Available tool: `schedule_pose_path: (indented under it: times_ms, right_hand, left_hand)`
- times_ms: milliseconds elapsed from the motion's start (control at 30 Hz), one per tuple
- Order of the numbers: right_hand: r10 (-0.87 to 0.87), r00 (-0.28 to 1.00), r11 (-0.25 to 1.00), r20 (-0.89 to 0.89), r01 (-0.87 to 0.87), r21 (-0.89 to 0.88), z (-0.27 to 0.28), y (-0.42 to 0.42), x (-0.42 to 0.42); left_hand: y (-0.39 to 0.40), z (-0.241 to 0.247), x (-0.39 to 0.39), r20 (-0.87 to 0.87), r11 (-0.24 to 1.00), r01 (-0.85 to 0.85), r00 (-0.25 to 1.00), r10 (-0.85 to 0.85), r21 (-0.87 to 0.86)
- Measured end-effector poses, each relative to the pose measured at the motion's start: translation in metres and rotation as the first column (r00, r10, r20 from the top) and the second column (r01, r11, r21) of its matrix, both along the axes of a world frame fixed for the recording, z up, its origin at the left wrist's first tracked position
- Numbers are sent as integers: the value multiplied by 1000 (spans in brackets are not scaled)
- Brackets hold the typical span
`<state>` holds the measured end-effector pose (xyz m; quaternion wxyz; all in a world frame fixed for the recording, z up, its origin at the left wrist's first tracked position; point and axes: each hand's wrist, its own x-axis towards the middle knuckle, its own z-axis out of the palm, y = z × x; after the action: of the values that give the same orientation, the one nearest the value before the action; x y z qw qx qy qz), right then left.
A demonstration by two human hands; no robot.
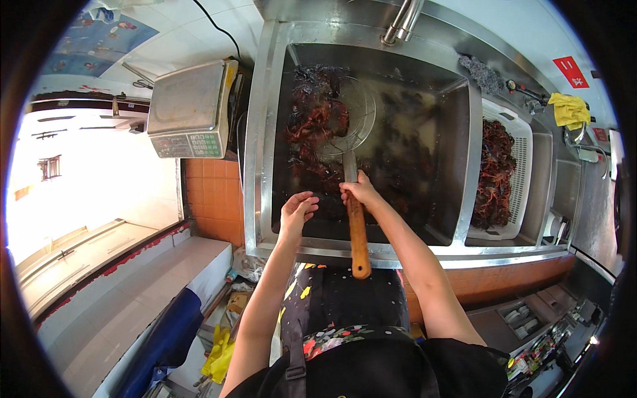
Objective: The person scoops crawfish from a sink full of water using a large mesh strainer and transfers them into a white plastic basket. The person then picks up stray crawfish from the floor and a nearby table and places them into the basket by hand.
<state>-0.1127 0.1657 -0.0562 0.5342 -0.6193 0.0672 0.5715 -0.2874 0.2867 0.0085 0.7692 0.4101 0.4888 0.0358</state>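
My right hand (362,191) is closed around the long wooden handle (359,244) of a round wire-mesh skimmer (362,117). The mesh head lies in dark, murky water in a stainless steel sink (366,252). At the left of the basin is a pile of dark red crayfish (313,117), partly under water; some overlap the skimmer's left side. My left hand (300,206) hovers over the basin's near left part, fingers loosely bent and apart, with nothing visible in it. Dark shapes under the water at the right are too blurred to tell.
A white plastic basket (520,174) of crayfish sits in the right-hand compartment. The faucet (405,22) rises at the back rim. Left of the sink stands a digital scale (186,102). A yellow cloth (569,110) hangs at right; yellow gloves (219,354) lie low at left.
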Motion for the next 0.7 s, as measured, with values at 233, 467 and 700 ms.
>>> schedule_pose_path:
  times_ms: [233, 467, 700]
  right_hand:
    - [33, 888, 971, -458, 80, 226, 11, -84, 39]
    - [10, 999, 999, 47, -11, 30, 12, -12, 8]
    - [61, 950, 963, -307, 25, 269, 20, -53, 32]
  left_hand:
    - [-1, 11, 2, 0, 1000, -4, 1000, 4, -1]
    - [0, 4, -1, 12, 1000, -4, 1000, 4, -1]
    - [-4, 13, 6, 17, 1000, 18, 1000, -18, -10]
